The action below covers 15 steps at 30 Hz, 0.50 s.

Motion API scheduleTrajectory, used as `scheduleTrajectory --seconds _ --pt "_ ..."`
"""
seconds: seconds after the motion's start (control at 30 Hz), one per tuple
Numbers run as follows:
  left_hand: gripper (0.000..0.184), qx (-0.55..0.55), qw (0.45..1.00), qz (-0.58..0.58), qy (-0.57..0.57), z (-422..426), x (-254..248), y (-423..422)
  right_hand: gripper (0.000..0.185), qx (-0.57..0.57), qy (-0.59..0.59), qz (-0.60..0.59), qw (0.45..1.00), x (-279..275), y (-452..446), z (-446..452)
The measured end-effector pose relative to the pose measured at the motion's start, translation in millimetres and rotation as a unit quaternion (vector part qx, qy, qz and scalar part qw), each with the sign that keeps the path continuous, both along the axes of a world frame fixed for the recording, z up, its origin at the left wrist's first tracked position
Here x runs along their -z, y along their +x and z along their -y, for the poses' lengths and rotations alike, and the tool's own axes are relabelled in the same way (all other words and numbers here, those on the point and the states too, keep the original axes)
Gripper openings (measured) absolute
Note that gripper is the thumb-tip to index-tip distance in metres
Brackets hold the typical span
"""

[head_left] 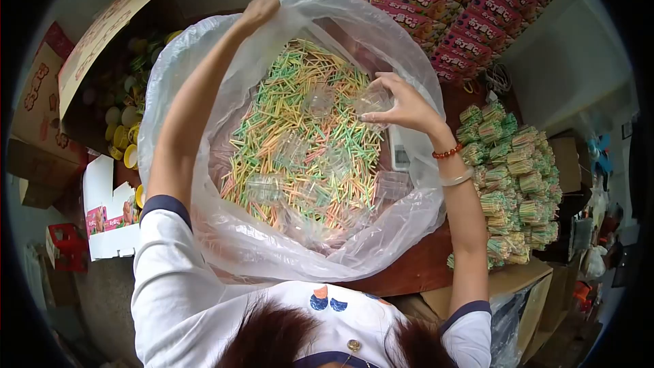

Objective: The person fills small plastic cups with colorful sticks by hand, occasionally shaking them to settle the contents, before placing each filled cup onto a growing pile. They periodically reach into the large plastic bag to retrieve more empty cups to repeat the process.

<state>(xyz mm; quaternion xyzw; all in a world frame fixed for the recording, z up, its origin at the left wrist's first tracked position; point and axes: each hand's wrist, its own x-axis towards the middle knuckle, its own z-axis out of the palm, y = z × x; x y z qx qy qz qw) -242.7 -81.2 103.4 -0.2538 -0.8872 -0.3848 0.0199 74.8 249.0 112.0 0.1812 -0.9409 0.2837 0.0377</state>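
Observation:
A large translucent plastic bag stands wide at the mouth in front of me. Inside lies a heap of thin pastel sticks in green, yellow, orange and pink. Several clear plastic containers rest on the sticks. At the bag's far rim, my left hand is closed on the plastic. My right hand, over the right side of the heap, has thumb and fingers curved around a clear plastic container.
Bundled pastel sticks are piled on the brown table at right. Pink printed boxes are stacked behind. A white device shows by the bag's right side. At left, an open carton holds yellow-lidded items.

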Motion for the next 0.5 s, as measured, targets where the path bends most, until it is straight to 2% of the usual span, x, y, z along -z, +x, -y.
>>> scheduleTrajectory --seconds 0.07,0.1,0.17,0.27,0.37,0.4,0.5 --pt "0.045 0.058 0.981 -0.041 0.180 -5.1 -63.5 80.7 0.078 0.043 -0.055 0.045 0.997 3.0 -2.1 -3.7" --pt "0.044 0.076 0.971 -0.058 0.218 -3.9 -87.1 106.1 0.075 0.057 -0.064 -0.002 0.996 8.3 -0.5 -4.4" --pt "0.042 0.093 0.963 -0.091 0.236 5.9 -124.1 146.9 0.070 0.078 -0.053 -0.013 0.995 -8.5 11.9 2.1" --pt "0.039 0.097 0.962 -0.129 0.222 34.5 -163.3 205.3 0.066 0.068 -0.106 -0.092 0.988 -8.7 28.8 -3.4" --pt "0.037 0.072 0.970 -0.156 0.175 77.8 -182.9 254.4 0.065 0.100 -0.105 -0.079 0.986 -47.8 63.3 6.0" --pt "0.036 0.058 0.973 -0.160 0.154 92.5 -183.9 268.7 0.066 0.070 -0.131 -0.091 0.985 -44.8 63.6 -2.7" --pt "0.034 0.018 0.985 -0.154 0.079 134.8 -176.8 293.3 0.061 0.095 -0.227 -0.037 0.968 -64.0 87.5 -2.0"
